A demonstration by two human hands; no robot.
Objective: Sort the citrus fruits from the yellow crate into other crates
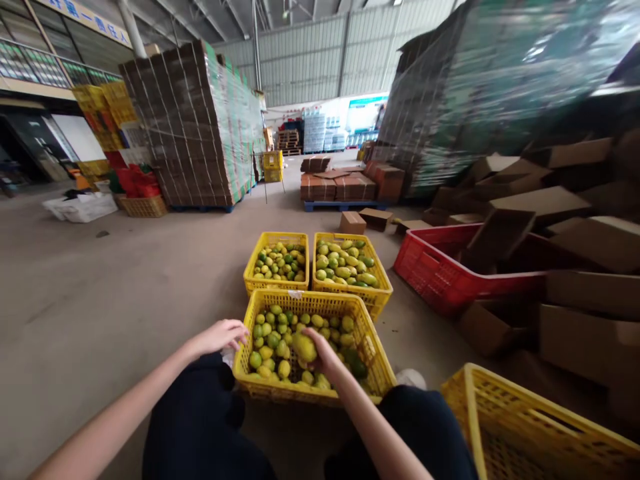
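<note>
In front of my knees is a yellow plastic crate (366, 337) with yellow and green lemons (273, 340) in it. My right hand (323, 353) reaches over the crate, its fingers closed round a large yellow-green lemon (305, 347) held above the others. Beside the crate's left rim is my left hand (227, 335), fingers loosely bent and apart, with nothing seen in it; whether it touches the rim I cannot tell. Just beyond, two more yellow crates stand side by side: the left crate (255, 268) has smaller lemons, the right crate (383, 283) larger ones.
At my lower right stands another yellow crate (473, 413). A red crate (435, 273) and a heap of cardboard boxes (590, 287) lie to the right. Farther off are wrapped pallet stacks (185, 127) and flattened cartons on a blue pallet (340, 205). Bare concrete floor (150, 280) extends leftward.
</note>
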